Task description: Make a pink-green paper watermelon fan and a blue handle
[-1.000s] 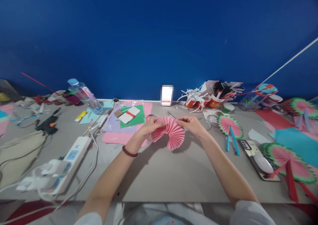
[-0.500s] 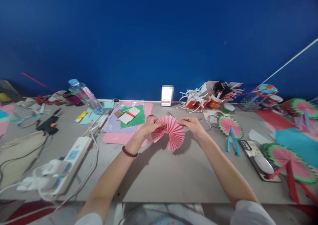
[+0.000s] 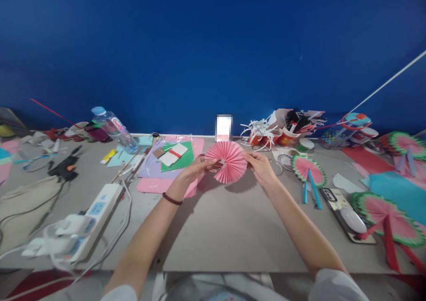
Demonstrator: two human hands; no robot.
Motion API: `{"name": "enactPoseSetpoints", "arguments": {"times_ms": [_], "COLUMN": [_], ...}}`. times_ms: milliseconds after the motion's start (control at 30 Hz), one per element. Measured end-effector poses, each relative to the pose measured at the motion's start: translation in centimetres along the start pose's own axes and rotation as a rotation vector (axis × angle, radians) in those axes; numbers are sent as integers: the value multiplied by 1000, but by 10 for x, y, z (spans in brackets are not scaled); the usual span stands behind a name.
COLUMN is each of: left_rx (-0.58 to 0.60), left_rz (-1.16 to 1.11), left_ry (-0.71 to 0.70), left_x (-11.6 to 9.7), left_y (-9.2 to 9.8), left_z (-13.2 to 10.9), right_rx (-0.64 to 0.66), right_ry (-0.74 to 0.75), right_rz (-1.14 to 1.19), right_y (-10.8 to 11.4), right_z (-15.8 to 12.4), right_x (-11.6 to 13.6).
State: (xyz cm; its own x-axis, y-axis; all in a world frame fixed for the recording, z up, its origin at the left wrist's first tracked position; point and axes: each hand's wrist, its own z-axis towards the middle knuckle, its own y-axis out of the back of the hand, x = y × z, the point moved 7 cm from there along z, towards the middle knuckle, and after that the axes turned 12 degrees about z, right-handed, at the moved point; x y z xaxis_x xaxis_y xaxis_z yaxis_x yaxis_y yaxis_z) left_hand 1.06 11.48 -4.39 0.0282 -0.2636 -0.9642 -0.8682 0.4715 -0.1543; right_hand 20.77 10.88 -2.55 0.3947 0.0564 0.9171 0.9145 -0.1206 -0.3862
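Note:
A pink pleated paper fan (image 3: 229,160), spread into a nearly full circle, is held up above the table between my two hands. My left hand (image 3: 197,168) pinches its left edge, where a gap in the circle shows. The fingers of my right hand (image 3: 261,166) are closed on its right edge. Below and to the right, the fan casts a shadow on the grey table. Left of my left hand lie pink, purple and green paper sheets (image 3: 181,161). A finished pink-and-green fan with blue handles (image 3: 308,172) lies to the right of my right hand.
On the left are a power strip (image 3: 96,216) with cables, a glue gun (image 3: 66,166) and a leaning plastic bottle (image 3: 116,128). On the right, a phone (image 3: 329,199) carries a white mouse (image 3: 353,220), beside a red-handled fan (image 3: 389,216). Cups with paper strips (image 3: 262,132) stand behind.
The fan has turned and opened from an arch with its gap at the bottom to a nearly full circle with its gap at left. It is slightly higher, and my right hand has shifted right.

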Motion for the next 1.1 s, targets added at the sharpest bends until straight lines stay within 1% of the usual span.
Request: {"name": "enactPoseSetpoints", "arguments": {"times_ms": [100, 233, 300, 400, 500, 633, 700, 767, 833, 933, 1033, 1100], "left_rx": [-129, -287, -326, -368, -448, -525, -543, -536, -512, -467, -416, -419], "left_rz": [-45, -23, -35, -61, 11, 127, 187, 222, 234, 250, 280, 303], "left_ry": [-66, -124, -132, -93, -57, -98, -106, -122, -150, -164, -182, -197], "left_x": [4, 3, 2, 6, 11, 9, 7, 4, 2, 0, -1, -3], "left_y": [-7, -11, -11, -8, -2, 6, 7, 6, 3, -1, -4, -2], "left_z": [2, -1, -1, 0, 1, -1, -2, -2, -3, -2, -1, -2], "right_rx": [9, 40, 45, 42, 71, 149, 148, 158, 176, 159, 159, 167], "right_ry": [-11, -52, -61, -63, -82, -144, -154, -157, -148, -126, -139, -163], "right_rz": [34, 31, 29, 15, -8, -4, 32, 28, -35, -116, -100, -78], "right_y": [-4, -8, -9, -8, -8, -11, -11, -11, -11, -9, -10, -11], "right_z": [-2, -3, -2, -1, -1, -3, -3, -3, -3, -2, -1, -2], "right_x": [-2, -8, -12, -16, -19, -22, -23, -24, -26, -28, -29, -29]}}
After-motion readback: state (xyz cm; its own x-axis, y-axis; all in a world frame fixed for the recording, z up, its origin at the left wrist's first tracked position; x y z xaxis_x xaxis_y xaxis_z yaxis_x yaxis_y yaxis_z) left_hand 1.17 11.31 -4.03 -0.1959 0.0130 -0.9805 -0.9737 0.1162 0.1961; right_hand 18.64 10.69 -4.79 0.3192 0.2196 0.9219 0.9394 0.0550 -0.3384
